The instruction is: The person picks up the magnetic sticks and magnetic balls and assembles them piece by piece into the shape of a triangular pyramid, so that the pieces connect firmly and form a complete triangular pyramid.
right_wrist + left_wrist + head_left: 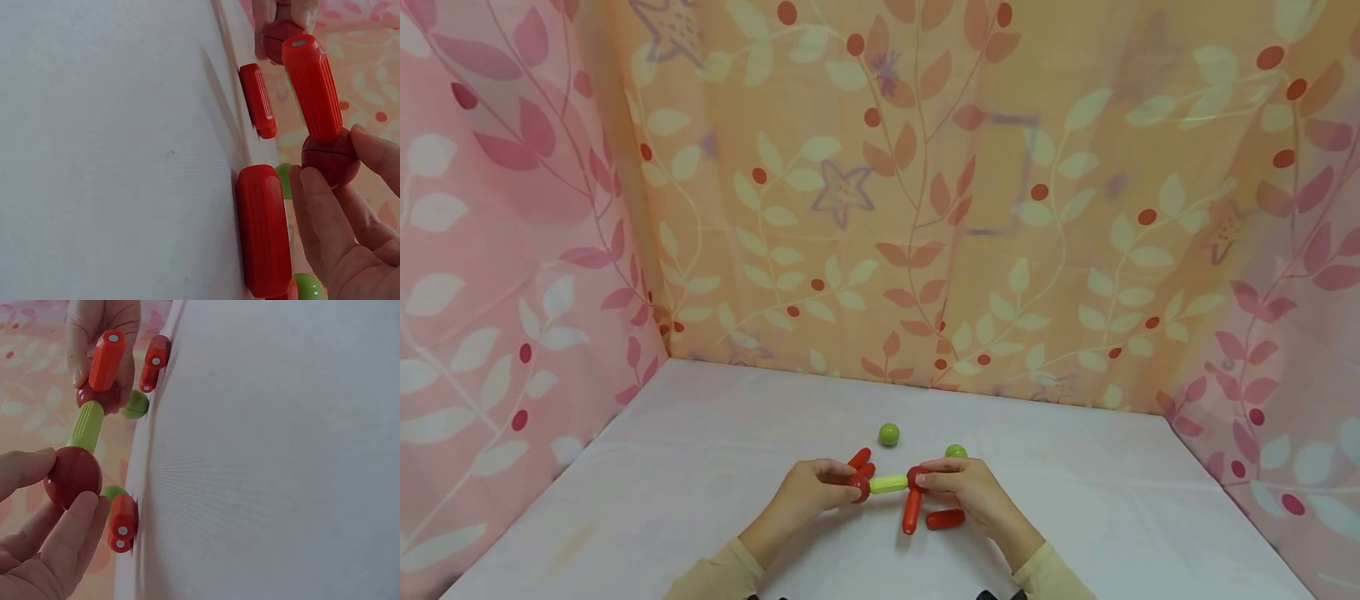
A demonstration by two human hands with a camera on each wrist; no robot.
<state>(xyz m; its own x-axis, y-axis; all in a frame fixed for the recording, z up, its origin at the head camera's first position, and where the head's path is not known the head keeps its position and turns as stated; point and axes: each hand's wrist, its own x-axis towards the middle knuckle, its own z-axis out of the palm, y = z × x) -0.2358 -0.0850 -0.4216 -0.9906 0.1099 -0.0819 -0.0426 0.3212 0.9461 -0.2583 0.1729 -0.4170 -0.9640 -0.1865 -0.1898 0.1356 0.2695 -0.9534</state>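
Between the two hands, off the table, is a piece made of two dark red balls joined by a yellow-green stick (889, 484). My left hand (808, 496) pinches the left ball (73, 477) between thumb and fingers. The right ball (330, 160) is pinched by my right hand (977, 493). From that right ball a red stick (912, 512) juts toward me; its free end shows a small grey disc in the left wrist view. Fingers partly cover both balls.
Beyond the hands lie two green balls, one (889, 434) in the middle and another (956, 451) partly behind the right hand. Loose red sticks (860, 457) rest past the left hand. Another red stick (945, 519) lies by the right hand. Patterned cloth walls (880, 250) enclose the white table.
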